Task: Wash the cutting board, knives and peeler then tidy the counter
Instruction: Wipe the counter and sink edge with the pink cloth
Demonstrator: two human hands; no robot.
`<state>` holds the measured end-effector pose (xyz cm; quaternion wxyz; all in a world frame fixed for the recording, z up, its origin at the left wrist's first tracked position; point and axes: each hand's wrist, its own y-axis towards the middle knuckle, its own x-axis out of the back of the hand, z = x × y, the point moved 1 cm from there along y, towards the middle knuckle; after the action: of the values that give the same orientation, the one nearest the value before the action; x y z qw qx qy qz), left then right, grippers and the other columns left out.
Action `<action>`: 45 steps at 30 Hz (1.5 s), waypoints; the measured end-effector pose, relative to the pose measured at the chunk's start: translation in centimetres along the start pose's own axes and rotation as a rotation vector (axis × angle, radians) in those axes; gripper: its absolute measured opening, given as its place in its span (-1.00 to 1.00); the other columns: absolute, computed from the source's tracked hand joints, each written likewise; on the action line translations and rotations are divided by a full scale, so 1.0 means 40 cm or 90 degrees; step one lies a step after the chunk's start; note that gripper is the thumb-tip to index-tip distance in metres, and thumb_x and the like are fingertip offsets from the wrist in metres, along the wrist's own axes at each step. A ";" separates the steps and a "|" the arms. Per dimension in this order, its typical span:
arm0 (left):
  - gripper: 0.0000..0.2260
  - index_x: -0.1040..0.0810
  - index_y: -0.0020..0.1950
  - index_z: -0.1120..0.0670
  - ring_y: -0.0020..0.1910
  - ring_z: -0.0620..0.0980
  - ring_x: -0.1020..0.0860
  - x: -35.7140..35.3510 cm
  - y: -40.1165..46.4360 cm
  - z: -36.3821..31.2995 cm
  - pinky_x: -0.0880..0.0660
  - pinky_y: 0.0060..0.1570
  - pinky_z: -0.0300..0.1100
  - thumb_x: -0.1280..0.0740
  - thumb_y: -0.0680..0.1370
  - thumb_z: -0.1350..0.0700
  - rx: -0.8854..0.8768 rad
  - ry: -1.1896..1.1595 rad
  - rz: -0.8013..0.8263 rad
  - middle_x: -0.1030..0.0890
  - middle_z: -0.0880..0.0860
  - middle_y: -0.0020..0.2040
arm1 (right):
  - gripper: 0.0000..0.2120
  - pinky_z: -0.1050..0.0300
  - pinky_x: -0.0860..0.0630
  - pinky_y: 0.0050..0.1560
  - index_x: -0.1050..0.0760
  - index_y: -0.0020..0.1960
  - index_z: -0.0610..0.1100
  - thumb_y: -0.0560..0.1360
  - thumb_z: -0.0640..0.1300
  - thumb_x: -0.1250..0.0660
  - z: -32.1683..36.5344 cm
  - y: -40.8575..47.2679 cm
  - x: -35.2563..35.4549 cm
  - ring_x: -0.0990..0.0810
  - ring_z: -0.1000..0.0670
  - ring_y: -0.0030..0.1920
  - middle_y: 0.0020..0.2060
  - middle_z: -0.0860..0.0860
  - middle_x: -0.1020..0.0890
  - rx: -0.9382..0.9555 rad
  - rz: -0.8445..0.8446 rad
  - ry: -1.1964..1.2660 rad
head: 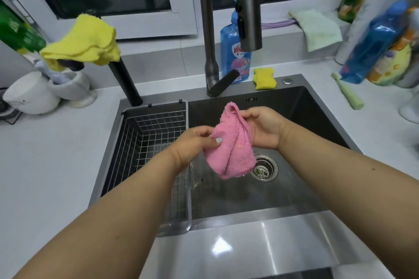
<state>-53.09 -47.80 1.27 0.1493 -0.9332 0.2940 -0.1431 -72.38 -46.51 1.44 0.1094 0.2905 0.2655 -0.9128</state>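
Observation:
A pink cloth [229, 149] hangs folded over the dark sink [313, 124], above and left of the drain [265, 166]. My left hand [192, 142] pinches its left edge with thumb and fingers. My right hand [264, 129] grips its upper right edge. Both hands hold the cloth in the air below the faucet head [248, 13]. No water runs. No cutting board, knife or peeler shows in this view.
A wire basket [147, 142] sits in the sink's left side. A yellow cloth [84, 41] drapes over a black tap. Behind the sink are a blue soap bottle [231, 52] and a yellow sponge [264, 78]. A green tool [348, 93] and packages [381, 41] lie right, white containers [31, 95] left.

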 end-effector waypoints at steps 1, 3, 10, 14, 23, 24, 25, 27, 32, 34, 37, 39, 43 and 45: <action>-0.99 -0.57 -0.09 0.16 0.01 0.00 -0.55 0.001 0.002 -0.007 -0.40 0.07 -0.19 -0.36 0.52 0.23 -0.001 0.009 -0.008 -0.59 0.08 -0.06 | -0.73 -0.08 -0.44 0.20 -0.46 0.08 -0.24 0.53 -0.07 -0.16 0.006 0.004 0.001 -0.56 -0.13 -0.03 -0.09 -0.17 -0.58 -0.008 0.013 0.000; -0.81 -0.48 -0.27 0.12 -0.14 0.02 -0.53 0.014 0.016 -0.012 -0.45 -0.01 -0.18 -0.34 0.55 0.16 -0.004 -0.011 -0.041 -0.55 0.09 -0.23 | -0.72 -0.10 -0.48 0.17 -0.46 0.07 -0.22 0.49 -0.03 -0.30 0.015 0.014 0.014 -0.58 -0.11 -0.06 -0.11 -0.14 -0.59 -0.003 0.005 -0.092; -0.81 -0.48 -0.07 0.20 -0.25 0.01 -0.64 0.070 0.028 -0.043 -0.63 -0.21 -0.12 -0.27 0.61 0.08 0.053 -0.051 -0.145 -0.62 0.15 -0.19 | -0.85 0.15 -0.59 -0.08 -0.54 0.08 -0.25 0.57 -0.26 -0.23 0.049 0.037 0.021 -0.64 0.00 -0.14 -0.14 -0.09 -0.66 0.119 -0.207 -0.228; -0.77 -0.45 -0.18 0.17 -0.34 -0.02 -0.61 0.074 0.040 -0.043 -0.59 -0.38 -0.19 -0.24 0.63 0.10 0.080 -0.088 -0.226 -0.59 0.11 -0.27 | -0.85 0.03 -0.56 0.05 -0.60 0.05 -0.10 0.57 -0.17 -0.26 0.039 0.064 -0.017 -0.63 -0.05 0.00 -0.08 -0.04 -0.67 0.222 -0.344 -0.409; -0.82 -0.49 0.11 0.35 -0.21 0.12 -0.64 0.125 0.056 -0.023 -0.61 -0.27 -0.08 -0.30 0.55 0.29 0.124 -0.284 -0.275 -0.62 0.30 -0.03 | -0.74 -0.03 -0.53 -0.15 -0.59 -0.32 -0.05 0.52 -0.11 -0.28 -0.063 0.101 -0.175 -0.59 -0.09 -0.27 -0.34 -0.09 -0.62 0.233 -0.318 -0.515; -0.83 -0.48 0.12 0.33 -0.18 0.11 -0.65 0.138 0.061 -0.020 -0.59 -0.30 -0.10 -0.30 0.55 0.30 0.123 -0.304 -0.291 -0.62 0.28 0.01 | -0.77 -0.05 -0.54 -0.09 -0.60 -0.24 -0.09 0.54 -0.10 -0.25 -0.061 0.116 -0.168 -0.60 -0.09 -0.22 -0.29 -0.09 -0.63 0.222 -0.365 -0.437; -0.83 -0.47 0.13 0.30 -0.16 0.12 -0.65 0.153 0.065 -0.017 -0.59 -0.30 -0.10 -0.29 0.57 0.28 0.111 -0.333 -0.296 -0.62 0.27 0.03 | -0.76 -0.03 -0.54 -0.09 -0.58 -0.15 -0.13 0.57 -0.06 -0.21 -0.059 0.132 -0.166 -0.60 -0.09 -0.18 -0.23 -0.10 -0.62 0.190 -0.379 -0.355; -0.82 -0.46 0.17 0.27 -0.10 0.13 -0.66 0.164 0.071 -0.020 -0.60 -0.23 -0.06 -0.27 0.60 0.21 0.080 -0.381 -0.254 -0.62 0.26 0.05 | -0.66 0.03 -0.57 -0.12 -0.50 -0.01 -0.12 0.60 0.13 -0.12 -0.063 0.160 -0.178 -0.61 -0.10 -0.10 -0.11 -0.14 -0.60 0.083 -0.322 -0.157; -0.79 -0.51 0.15 0.20 0.01 0.10 -0.61 0.196 0.076 -0.018 -0.56 0.06 -0.02 -0.16 0.65 0.14 0.036 -0.331 -0.103 -0.62 0.22 0.06 | -0.62 -0.12 -0.59 -0.04 -0.49 0.12 -0.14 0.57 0.15 -0.17 -0.059 0.248 -0.229 -0.59 -0.21 0.06 0.05 -0.21 -0.58 0.046 -0.269 0.132; -0.70 -0.54 0.18 0.22 0.10 0.10 -0.61 0.232 0.076 -0.017 -0.52 0.17 -0.04 -0.10 0.67 0.09 0.006 -0.341 -0.060 -0.63 0.22 0.10 | -0.70 -0.14 -0.57 0.04 -0.52 0.11 -0.18 0.59 0.03 -0.20 -0.056 0.276 -0.237 -0.58 -0.20 0.08 0.05 -0.20 -0.59 0.081 -0.284 0.168; -0.64 -0.52 0.24 0.24 0.14 0.09 -0.61 0.292 0.087 -0.011 -0.54 0.18 -0.05 -0.05 0.68 0.05 -0.004 -0.311 -0.044 -0.63 0.21 0.14 | -0.74 -0.11 -0.55 0.08 -0.54 0.08 -0.24 0.58 -0.08 -0.20 -0.041 0.319 -0.250 -0.60 -0.16 0.02 -0.04 -0.19 -0.63 0.095 -0.294 0.177; -0.62 -0.54 0.21 0.22 0.07 0.10 -0.63 0.333 0.105 -0.008 -0.57 0.06 -0.05 -0.04 0.68 0.01 0.009 -0.190 -0.081 -0.65 0.19 0.08 | -0.75 -0.09 -0.54 0.09 -0.52 0.13 -0.27 0.57 -0.16 -0.20 -0.024 0.355 -0.266 -0.60 -0.18 0.03 -0.01 -0.22 -0.62 0.115 -0.308 0.174; -0.65 -0.59 0.14 0.07 0.04 -0.01 -0.55 0.447 0.149 0.058 -0.42 0.02 -0.15 -0.04 0.67 -0.03 -0.105 0.333 -0.218 -0.61 0.00 0.02 | -0.69 -0.05 -0.54 0.14 -0.48 0.26 -0.16 0.54 -0.29 -0.21 0.019 0.426 -0.262 -0.58 -0.14 0.08 0.11 -0.19 -0.58 0.239 -0.379 0.034; -0.60 -0.53 0.18 0.03 0.10 0.04 -0.53 0.506 0.176 0.113 -0.41 0.11 -0.09 0.02 0.64 -0.10 -0.146 0.554 -0.239 -0.60 0.03 0.07 | -0.64 -0.05 -0.56 0.12 -0.47 0.28 -0.06 0.52 -0.30 -0.25 0.043 0.462 -0.269 -0.58 -0.10 0.07 0.15 -0.11 -0.55 0.256 -0.390 -0.080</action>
<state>-39.13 -64.38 -1.80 -0.1195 -0.8339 0.1692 -0.5115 -57.95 -62.39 1.17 -0.2122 0.1566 0.1482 -0.9531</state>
